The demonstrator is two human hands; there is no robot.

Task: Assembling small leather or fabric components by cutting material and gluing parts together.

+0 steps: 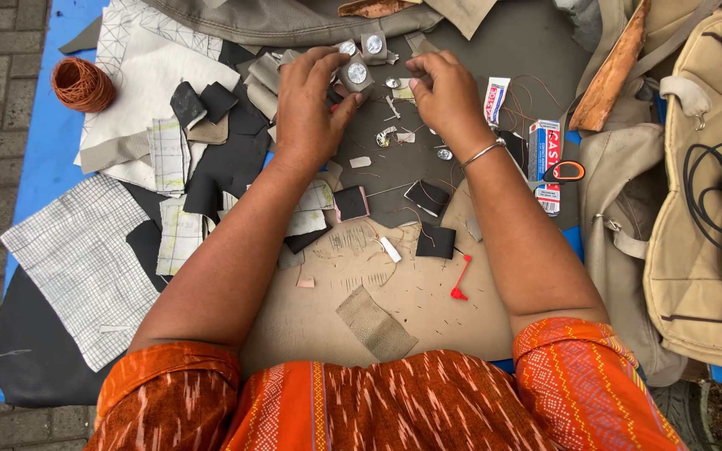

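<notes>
One orange thread spool (pixel 82 84), one red seam ripper (pixel 460 278), two glue boxes (pixel 546 164), one scissors (pixel 563 172)

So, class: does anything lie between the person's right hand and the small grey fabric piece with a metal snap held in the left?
Nothing visible does. The left hand holds the snap piece; the right hand is apart, with only a bare gap between.

My left hand (pixel 311 104) pinches a matt grey cloth scrap (pixel 354 75) carrying a shiny round metal stud (pixel 357 73). My right hand (pixel 444 92) wears a glossy thin metal bangle (pixel 484 152). Rough tan board (pixel 394 292) underneath; coarse orange thread spool (pixel 82 84).
</notes>
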